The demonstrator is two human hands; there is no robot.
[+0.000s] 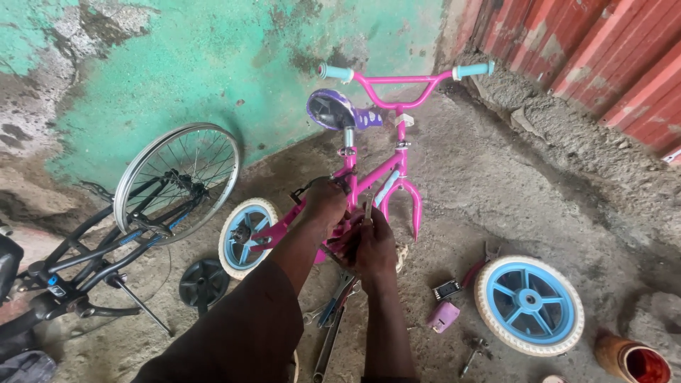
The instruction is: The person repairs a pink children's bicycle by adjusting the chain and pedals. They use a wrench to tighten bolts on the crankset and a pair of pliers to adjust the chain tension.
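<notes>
bike frame (383, 177): pink | handlebar ends (335, 71): light blue | saddle (333, 110): purple, patterned | loose wheel (529, 304): white tyre, blue spokes | large wheel (177, 181): silver rim | wall (213, 64): patchy green | shutter (610, 50): red | floor (496, 184): grey

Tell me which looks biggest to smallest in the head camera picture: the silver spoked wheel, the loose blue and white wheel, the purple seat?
1. Silver spoked wheel, clearly largest.
2. Loose blue and white wheel.
3. Purple seat, smallest, though it sits farther from the camera.
</notes>
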